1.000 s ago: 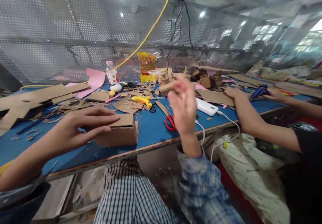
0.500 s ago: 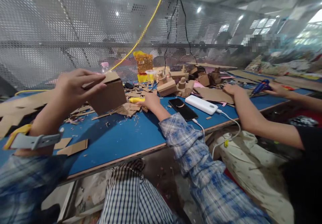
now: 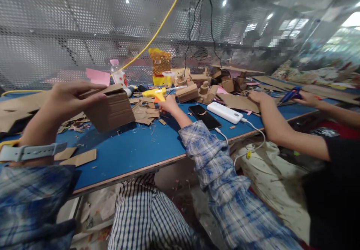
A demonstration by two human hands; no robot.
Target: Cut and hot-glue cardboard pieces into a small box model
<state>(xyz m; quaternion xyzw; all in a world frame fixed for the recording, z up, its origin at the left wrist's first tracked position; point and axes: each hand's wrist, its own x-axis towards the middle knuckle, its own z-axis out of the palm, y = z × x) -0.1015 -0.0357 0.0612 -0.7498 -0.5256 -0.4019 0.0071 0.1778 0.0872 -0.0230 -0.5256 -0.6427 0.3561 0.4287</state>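
Note:
At the left, my left hand (image 3: 74, 98) grips the top of a brown cardboard box (image 3: 111, 111), held tilted just above the blue table (image 3: 135, 148). My right hand (image 3: 169, 105) is wrapped round the handle of a yellow glue gun (image 3: 155, 93), whose nozzle points left toward the box. Cardboard scraps (image 3: 144, 113) lie between the box and my right hand. Two flat cardboard pieces (image 3: 81, 157) rest near the table's front edge, below my left wrist.
A black phone (image 3: 204, 117) and white power bank (image 3: 225, 112) with cables lie right of my right hand. Beyond them, another person's hand (image 3: 260, 98) rests on cardboard, the other holding a blue glue gun (image 3: 291, 95). Cardboard models (image 3: 187, 92) and a bottle (image 3: 118, 74) stand behind.
The yellow glue gun has been lifted by my right hand and now shows whole. My left hand and the box have shifted slightly left in view.

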